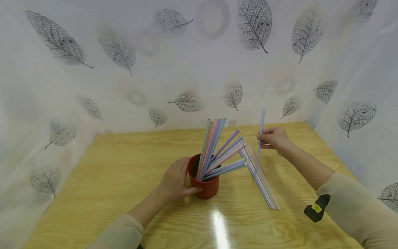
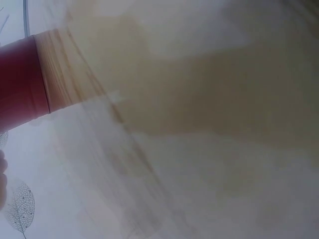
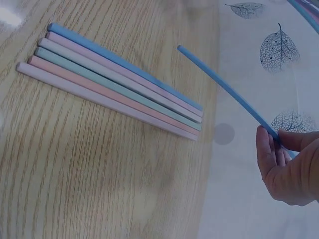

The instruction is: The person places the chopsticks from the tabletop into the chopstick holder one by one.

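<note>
1. Stick, slim, straight and blue (image 3: 229, 89), is up off the bench, pinched partway along its length between thumb and fingers of the right hand (image 1: 273, 140), on the scene's right!
2. Light and stiff, I'd judge, smooth enough to roll or slide between fingertips; a hold around the middle should balance it best.
3. Over to the left hand (image 1: 175, 181): it grips the round red cup (image 1: 207, 190), thumb across the near side, fingers round the left.
4. Crowded in there! A pastel stick bundle (image 1: 211, 148) stands inside, some nearly upright, others slanting right over the rim, right between cup and right hand. Those are the obstacle; a knock could shift them.
5. Below the held piece, a row of six pastel sticks (image 3: 119, 89) lies side by side on the yellow wood-grain bench (image 1: 140, 152).
6. Behind it all, on the far side, hangs a pale leaf-print curtain (image 1: 124, 93).
</note>
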